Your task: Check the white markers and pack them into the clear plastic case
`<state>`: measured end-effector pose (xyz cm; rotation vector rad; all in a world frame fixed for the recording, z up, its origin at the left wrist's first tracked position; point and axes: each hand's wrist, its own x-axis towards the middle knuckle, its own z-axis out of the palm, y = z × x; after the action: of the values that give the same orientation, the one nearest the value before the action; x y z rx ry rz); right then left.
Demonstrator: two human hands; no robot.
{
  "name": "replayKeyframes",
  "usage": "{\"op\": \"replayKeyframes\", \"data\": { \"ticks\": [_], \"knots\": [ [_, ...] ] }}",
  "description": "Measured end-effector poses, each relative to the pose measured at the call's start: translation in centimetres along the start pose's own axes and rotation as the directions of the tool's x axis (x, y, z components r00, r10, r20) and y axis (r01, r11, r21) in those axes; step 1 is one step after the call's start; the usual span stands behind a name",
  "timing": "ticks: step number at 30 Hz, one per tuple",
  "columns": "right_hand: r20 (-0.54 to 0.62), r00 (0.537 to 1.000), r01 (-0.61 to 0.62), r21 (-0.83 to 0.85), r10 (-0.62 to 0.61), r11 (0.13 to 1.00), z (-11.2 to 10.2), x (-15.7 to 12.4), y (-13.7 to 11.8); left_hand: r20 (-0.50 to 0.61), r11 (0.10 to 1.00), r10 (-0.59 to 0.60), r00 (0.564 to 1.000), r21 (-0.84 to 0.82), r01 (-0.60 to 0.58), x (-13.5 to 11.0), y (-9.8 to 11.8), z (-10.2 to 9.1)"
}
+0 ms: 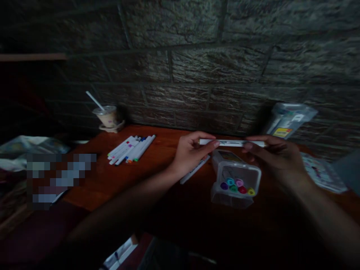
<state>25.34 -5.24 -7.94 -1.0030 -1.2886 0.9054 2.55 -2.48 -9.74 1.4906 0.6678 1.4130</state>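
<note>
A white marker (232,143) is held level between both hands, above the back of the table. My left hand (194,150) pinches its left end between thumb and fingers, and my right hand (277,155) grips the right end the same way. Just below them lies a clear plastic marker case (239,172), its open end facing me, with several coloured marker ends showing inside: purple, teal, green, pink, red and yellow. Under my left hand another white marker (195,170) rests on the wood. Farther left, a loose pile of white markers (131,150) with coloured ends lies on the table.
On the wooden table (92,187), a lidded drink cup (108,116) with a straw stands back left. A clear container with a yellow label (291,120) leans near the stone wall (197,67). A flat printed plastic packet (323,172) lies at right.
</note>
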Motion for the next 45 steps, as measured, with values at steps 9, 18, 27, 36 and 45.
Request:
{"op": "replayKeyframes", "data": {
  "ticks": [9,18,27,36,45],
  "knots": [
    [0.041,0.999,-0.006,0.020,0.005,1.000,0.3,0.0,0.2,0.000,0.991,-0.013,1.000,-0.137,0.013,0.4,0.0,-0.2],
    [0.022,1.000,0.000,-0.007,0.000,1.000,0.4,-0.1,0.6,-0.010,0.999,0.015,1.000,0.047,-0.015,-0.1,0.3,-0.2],
    [0.085,0.996,-0.008,0.126,-0.002,0.992,0.1,0.2,1.0,-0.044,1.000,0.016,0.999,-0.019,-0.017,0.0,0.8,0.0],
    [0.112,0.993,-0.063,0.190,0.042,0.980,0.1,0.0,0.2,-0.034,0.979,-0.099,0.995,-0.182,0.091,0.0,1.1,-0.1],
    [0.085,0.996,-0.038,0.129,0.027,0.991,0.2,0.0,0.3,-0.061,0.998,-0.036,0.997,-0.062,0.033,0.0,0.8,0.1]
  ]
}}
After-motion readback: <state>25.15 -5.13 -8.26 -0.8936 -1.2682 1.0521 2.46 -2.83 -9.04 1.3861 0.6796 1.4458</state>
